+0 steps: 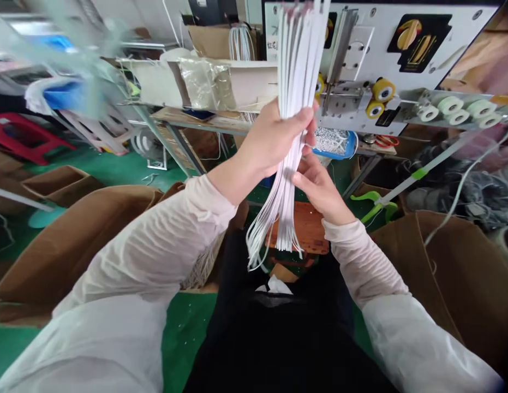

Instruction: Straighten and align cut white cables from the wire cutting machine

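Note:
A bundle of white wires (pixel 297 71) stands upright in front of me, its loose lower ends fanned out in two tufts. My left hand (pixel 274 134) is closed round the middle of the bundle, thumb across the front. Lower down on the right side, my right hand (pixel 317 183) pinches the same wires, with its thumb on them. The bundle's top reaches the upper edge of the view. Behind it stands a machine with a white front panel (pixel 364 65), partly hidden by the wires.
Yellow rollers (pixel 382 90) and white guide rollers (pixel 450 106) sit on the machine. A blue tray (pixel 352 144) of white scraps lies below it. Large cardboard boxes (pixel 454 267) flank me; an orange wooden stool (pixel 311 229) is between my knees. A red stool (pixel 22 139) stands far left.

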A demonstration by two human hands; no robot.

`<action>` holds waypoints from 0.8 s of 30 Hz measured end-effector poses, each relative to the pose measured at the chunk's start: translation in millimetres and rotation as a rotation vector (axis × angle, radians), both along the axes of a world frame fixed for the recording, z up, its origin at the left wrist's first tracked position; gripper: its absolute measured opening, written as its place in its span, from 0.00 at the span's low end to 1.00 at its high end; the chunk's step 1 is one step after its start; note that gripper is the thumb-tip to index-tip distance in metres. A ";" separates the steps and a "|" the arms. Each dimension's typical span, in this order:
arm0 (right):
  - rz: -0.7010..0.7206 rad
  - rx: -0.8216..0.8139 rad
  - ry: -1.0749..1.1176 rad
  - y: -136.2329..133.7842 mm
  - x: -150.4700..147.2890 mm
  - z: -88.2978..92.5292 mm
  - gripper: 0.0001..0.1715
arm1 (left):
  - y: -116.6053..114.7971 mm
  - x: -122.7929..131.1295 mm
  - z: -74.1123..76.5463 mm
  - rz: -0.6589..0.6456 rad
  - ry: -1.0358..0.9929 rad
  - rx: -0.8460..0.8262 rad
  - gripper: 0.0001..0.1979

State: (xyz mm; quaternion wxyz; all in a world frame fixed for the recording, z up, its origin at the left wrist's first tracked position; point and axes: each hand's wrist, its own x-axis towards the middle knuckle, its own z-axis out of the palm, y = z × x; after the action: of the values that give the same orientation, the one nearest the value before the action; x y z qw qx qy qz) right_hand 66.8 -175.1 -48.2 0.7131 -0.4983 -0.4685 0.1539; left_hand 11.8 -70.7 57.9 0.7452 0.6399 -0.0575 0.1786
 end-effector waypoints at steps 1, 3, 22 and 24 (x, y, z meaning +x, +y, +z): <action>-0.045 0.033 -0.019 6.6 0.4 6.2 0.38 | -2.4 3.0 6.7 0.023 -0.025 0.030 0.05; -0.125 0.082 -0.042 19.8 2.7 14.8 0.38 | -4.5 11.0 16.6 0.072 -0.060 0.086 0.05; -0.272 -0.296 0.536 32.2 22.6 -176.4 0.22 | -11.6 82.3 52.9 0.376 -0.140 0.253 0.05; -0.348 -0.194 0.764 30.4 18.2 -192.1 0.27 | -11.6 87.4 46.9 0.377 -0.123 0.205 0.05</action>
State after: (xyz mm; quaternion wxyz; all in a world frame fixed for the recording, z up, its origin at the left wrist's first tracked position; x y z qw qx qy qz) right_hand 84.9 -144.6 -240.3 0.8006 -0.5417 -0.0630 0.2482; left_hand 99.2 -82.3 104.8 0.6250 0.6995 0.0002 0.3467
